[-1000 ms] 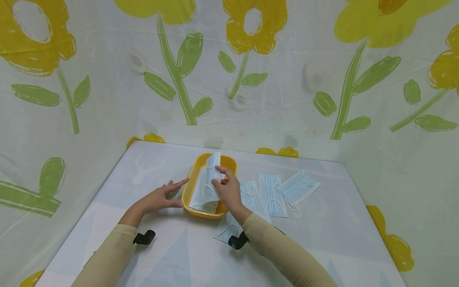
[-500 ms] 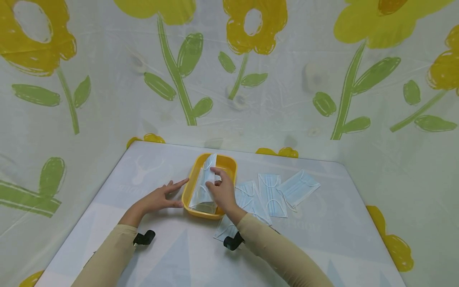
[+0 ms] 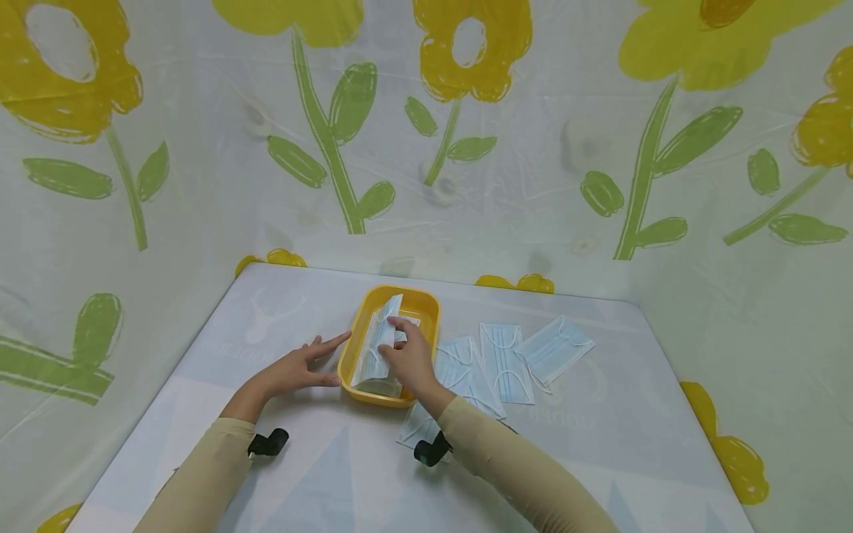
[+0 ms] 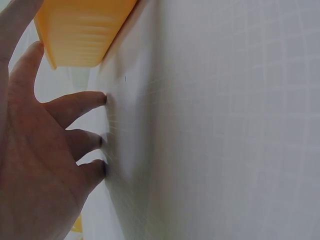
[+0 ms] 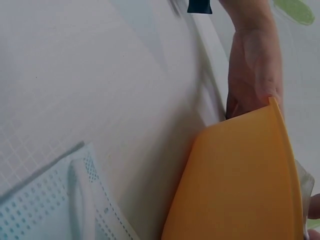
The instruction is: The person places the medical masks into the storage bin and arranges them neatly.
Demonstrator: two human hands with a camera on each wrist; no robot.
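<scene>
A yellow plastic tub [image 3: 432, 311] stands on the table with several light blue face masks inside. My right hand [image 3: 415, 363] reaches over its right rim and pinches a face mask [image 3: 384, 337] between thumb and fingers, tilted within the tub. At the tub's left side my left hand [image 3: 300, 368] lies with fingers spread, index fingertip and thumb right at the rim. The left wrist view shows that hand's other fingertips [image 4: 102, 98] down at the table beside the tub wall [image 4: 82, 35]. Only bits of the right fingers show past the rim in the right wrist view.
Right of the tub lie several loose face masks: an overlapping group [image 3: 466, 370] partly under the right forearm, an upright one [image 3: 506, 363] and a slanted one [image 3: 556, 346]. A flower-print curtain [image 3: 506, 222] hangs behind the table. Black wrist cameras [image 3: 269, 442] sit on both wrists.
My right hand has moved left and slightly down into the tub, lowering the face mask onto those inside. The left hand has stayed at the rim.
</scene>
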